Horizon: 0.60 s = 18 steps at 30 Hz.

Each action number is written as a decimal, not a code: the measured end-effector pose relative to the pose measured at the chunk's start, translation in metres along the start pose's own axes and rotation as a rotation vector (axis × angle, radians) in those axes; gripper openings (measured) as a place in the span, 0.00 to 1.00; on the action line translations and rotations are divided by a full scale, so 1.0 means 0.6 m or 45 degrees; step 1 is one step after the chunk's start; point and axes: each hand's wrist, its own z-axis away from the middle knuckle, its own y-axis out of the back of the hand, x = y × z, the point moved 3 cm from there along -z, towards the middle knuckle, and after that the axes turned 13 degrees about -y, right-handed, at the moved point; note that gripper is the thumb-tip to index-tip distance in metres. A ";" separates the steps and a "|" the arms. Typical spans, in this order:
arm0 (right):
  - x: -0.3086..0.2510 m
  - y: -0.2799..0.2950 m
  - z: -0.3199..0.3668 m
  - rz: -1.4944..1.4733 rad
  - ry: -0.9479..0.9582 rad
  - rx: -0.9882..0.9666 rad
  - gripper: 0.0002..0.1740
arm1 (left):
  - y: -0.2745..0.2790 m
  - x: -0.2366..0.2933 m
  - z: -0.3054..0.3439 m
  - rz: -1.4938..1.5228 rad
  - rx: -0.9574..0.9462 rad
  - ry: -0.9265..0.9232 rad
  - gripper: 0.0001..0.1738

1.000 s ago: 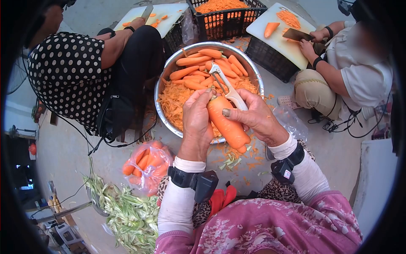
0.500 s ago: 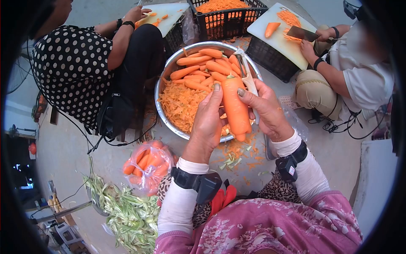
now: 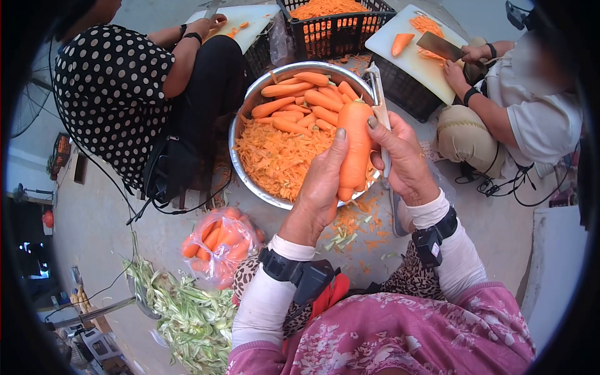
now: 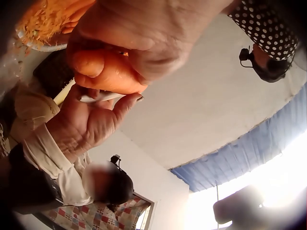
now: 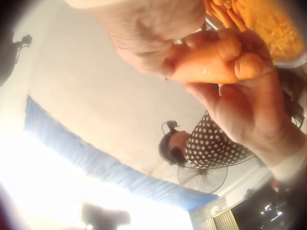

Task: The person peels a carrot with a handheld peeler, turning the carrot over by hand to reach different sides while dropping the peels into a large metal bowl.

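A thick orange carrot (image 3: 355, 147) is held over the right part of a metal basin (image 3: 235, 164), its forked end toward the wearer. The left hand (image 3: 320, 187) grips it from the left, thumb along its surface. On the other side the right hand (image 3: 406, 156) touches the carrot with its thumb and holds a white-handled peeler (image 3: 380, 112), blade end pointing away. The left wrist view shows the forked carrot tip (image 4: 108, 72) under the left hand (image 4: 139, 38), with the right hand (image 4: 86, 120) opposite. Whole carrots (image 3: 294, 106) and orange shreds (image 3: 275, 159) fill the basin.
Bagged carrots (image 3: 219, 244) and a heap of pale green leaves or peelings (image 3: 194, 319) lie at lower left. Two people work at cutting boards (image 3: 409, 53), one with a cleaver (image 3: 440, 45). A black crate (image 3: 331, 34) of shreds stands behind the basin. Scraps (image 3: 353, 225) litter the floor.
The carrot and both hands have shifted right, and the carrot has turned from slanting to nearly upright in the view. The peeler has swung out to the carrot's right side, still in the right hand.
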 end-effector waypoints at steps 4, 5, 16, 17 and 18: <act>-0.003 0.004 -0.003 -0.027 -0.040 0.026 0.21 | 0.013 -0.004 -0.007 -0.040 0.050 0.055 0.31; -0.004 0.005 -0.004 -0.035 -0.055 0.045 0.20 | 0.011 -0.001 -0.008 -0.058 0.061 0.053 0.31; -0.018 0.029 -0.010 -0.064 0.039 -0.013 0.17 | 0.002 0.007 -0.007 -0.103 0.021 0.115 0.31; -0.018 0.033 -0.011 -0.094 0.040 -0.023 0.17 | 0.001 0.006 -0.008 -0.083 0.011 0.112 0.32; -0.019 0.036 -0.012 -0.095 0.039 -0.022 0.17 | 0.000 0.005 -0.008 -0.064 0.001 0.111 0.32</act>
